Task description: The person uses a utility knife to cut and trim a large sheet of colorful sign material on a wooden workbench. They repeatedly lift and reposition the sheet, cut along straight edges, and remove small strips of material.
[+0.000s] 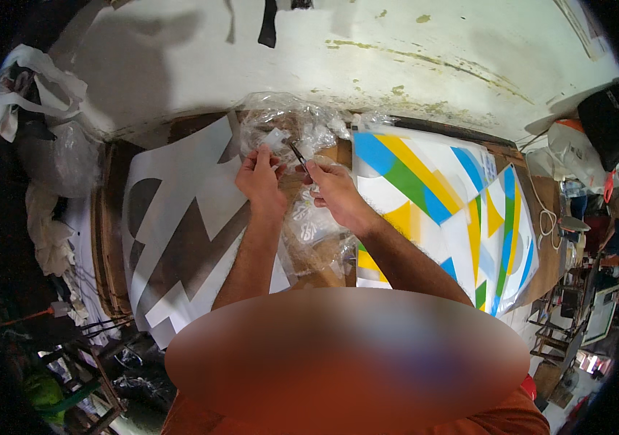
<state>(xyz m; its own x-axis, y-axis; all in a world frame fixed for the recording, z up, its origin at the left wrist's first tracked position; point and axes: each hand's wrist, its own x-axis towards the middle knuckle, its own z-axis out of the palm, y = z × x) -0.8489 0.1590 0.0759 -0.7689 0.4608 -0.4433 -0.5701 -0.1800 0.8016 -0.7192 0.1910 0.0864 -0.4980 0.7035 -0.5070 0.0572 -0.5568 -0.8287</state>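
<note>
Over the middle of the table, my left hand (260, 177) pinches a small whitish translucent plastic piece (275, 138) between thumb and fingers. Just to its right, my right hand (335, 192) is closed round a slim dark pointed tool (297, 154), like a small blade or snips; its exact kind is too small to tell. The tool's tip points up and left toward the plastic piece, slightly apart from it. Crumpled clear plastic film (317, 119) lies behind both hands. Below them is a clear plastic bag (317, 225) with pale markings.
On the left lies a grey and white patterned sheet (172, 210). Sheets with blue, yellow and green stripes (425, 188) overlap on the right. A stained pale wall (367, 58) rises behind the brown table (331, 278). A white cable (541, 206) hangs at the right edge.
</note>
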